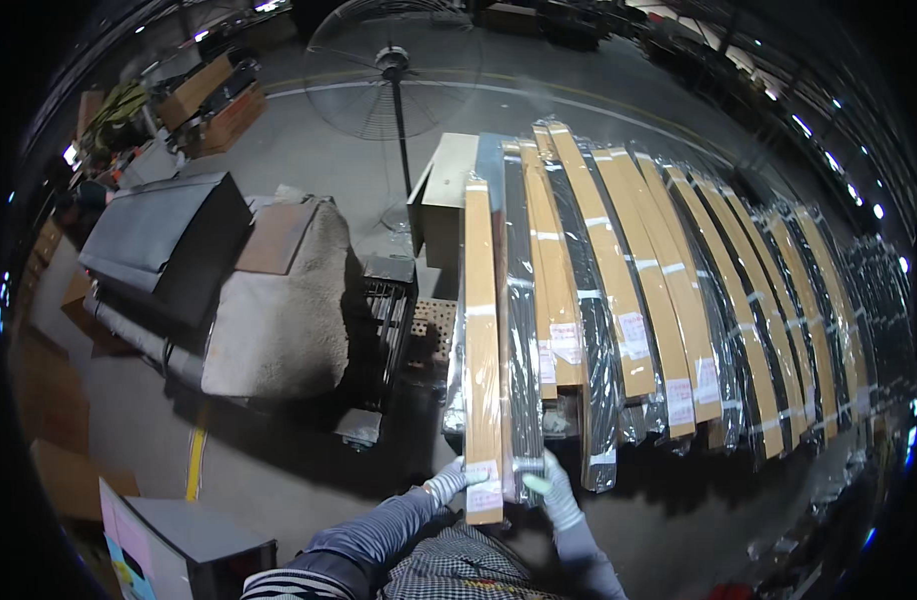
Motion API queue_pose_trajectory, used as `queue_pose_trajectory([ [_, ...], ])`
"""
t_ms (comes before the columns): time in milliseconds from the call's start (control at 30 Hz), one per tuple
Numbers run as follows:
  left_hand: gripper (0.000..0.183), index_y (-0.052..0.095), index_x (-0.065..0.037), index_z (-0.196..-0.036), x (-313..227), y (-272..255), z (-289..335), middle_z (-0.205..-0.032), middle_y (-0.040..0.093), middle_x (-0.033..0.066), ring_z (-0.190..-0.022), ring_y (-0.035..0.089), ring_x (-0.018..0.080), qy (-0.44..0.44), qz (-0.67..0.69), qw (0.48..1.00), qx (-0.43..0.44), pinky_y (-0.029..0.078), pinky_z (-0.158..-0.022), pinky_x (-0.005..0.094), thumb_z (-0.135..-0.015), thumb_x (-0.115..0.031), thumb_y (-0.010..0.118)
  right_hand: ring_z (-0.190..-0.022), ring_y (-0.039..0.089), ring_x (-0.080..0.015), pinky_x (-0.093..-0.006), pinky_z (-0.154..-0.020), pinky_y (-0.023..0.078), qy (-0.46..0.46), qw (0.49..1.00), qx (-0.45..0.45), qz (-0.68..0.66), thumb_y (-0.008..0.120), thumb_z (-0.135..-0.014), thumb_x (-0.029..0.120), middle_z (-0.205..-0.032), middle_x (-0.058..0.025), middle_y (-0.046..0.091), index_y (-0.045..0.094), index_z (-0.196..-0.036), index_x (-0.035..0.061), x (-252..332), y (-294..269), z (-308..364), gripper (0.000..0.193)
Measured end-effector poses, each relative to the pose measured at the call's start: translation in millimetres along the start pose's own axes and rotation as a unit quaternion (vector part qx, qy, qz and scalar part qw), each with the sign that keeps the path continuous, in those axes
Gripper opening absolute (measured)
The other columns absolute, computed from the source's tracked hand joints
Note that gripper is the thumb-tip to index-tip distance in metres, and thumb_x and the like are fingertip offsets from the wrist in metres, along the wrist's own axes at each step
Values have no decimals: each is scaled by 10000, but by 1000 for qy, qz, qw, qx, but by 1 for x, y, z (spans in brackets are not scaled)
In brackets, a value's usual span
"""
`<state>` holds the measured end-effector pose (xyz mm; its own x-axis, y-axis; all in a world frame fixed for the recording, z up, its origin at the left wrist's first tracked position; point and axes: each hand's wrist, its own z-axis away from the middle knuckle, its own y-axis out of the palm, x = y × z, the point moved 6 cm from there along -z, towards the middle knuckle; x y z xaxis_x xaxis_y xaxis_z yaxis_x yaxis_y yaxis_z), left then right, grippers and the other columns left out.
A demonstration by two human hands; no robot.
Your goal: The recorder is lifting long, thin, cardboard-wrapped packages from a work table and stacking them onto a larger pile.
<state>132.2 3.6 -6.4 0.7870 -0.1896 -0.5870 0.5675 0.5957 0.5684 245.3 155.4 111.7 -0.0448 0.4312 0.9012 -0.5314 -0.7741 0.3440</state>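
Note:
My left hand (453, 482), in a pale glove, grips the near end of a long, narrow bundle (482, 340) faced with brown cardboard and wrapped in clear plastic. A white label sits near that end. Just to its right lies a dark plastic-wrapped bundle (521, 370) of long strips. Against its near right edge is my gloved right hand (553, 486), thumb on top and the other fingers hidden beneath. Both bundles point away from me, side by side. More cardboard-faced bundles (669, 280) and dark bundles (597, 400) lie in a row to the right.
A standing fan (394, 65) rises beyond the bundles. Left of them are a black roller frame (387, 310), a carpet-like covering (279, 330) and a dark box-shaped cabinet (164, 235). A grey-topped box (194, 530) stands near left. A yellow line (196, 465) marks the floor.

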Motion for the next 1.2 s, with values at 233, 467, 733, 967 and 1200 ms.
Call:
queue_pose_trajectory([
  [233,736,483,-47,-1436,29,30,30,-1385,579,121,-1317,497,237,-74,-177,977,93,359,-1129,387,-800,-163,834,-944,675,-258,-349,-879,543,131,951,-131,247,519,-986,184,-1046,-146,701,600,-1235,0,-157,-162,84,319],
  [467,585,611,-28,-1306,3,-14,-84,-1235,673,109,-1136,622,223,5,-64,994,-88,471,-989,360,-839,-325,799,-1273,458,-414,-501,-1067,391,35,724,-175,666,853,-652,317,-1409,-277,452,191,-1519,-54,-71,-58,49,1153],
  [733,471,679,-74,-1233,6,13,-63,-1129,717,55,-1003,661,176,71,-43,996,-41,511,-898,342,-830,-277,815,-1044,591,-394,-462,-885,511,1,721,-139,679,933,-506,432,-1139,-247,574,270,-1451,-95,-68,-76,39,1269],
  [967,535,605,-69,-1321,80,45,14,-1237,675,77,-1074,646,217,39,39,996,-76,507,-940,384,-845,-214,800,-932,666,-386,-449,-772,537,-93,732,-34,674,714,-816,393,-1023,-226,672,610,-1150,12,-4,-56,103,517],
  [1200,244,647,-69,-1222,51,30,58,-956,711,52,-787,666,134,-27,248,949,195,536,-612,266,-1001,-123,560,-1140,574,-417,-505,-969,464,-177,756,132,616,799,-719,441,-1247,-231,598,465,-1423,49,39,-50,68,872],
])
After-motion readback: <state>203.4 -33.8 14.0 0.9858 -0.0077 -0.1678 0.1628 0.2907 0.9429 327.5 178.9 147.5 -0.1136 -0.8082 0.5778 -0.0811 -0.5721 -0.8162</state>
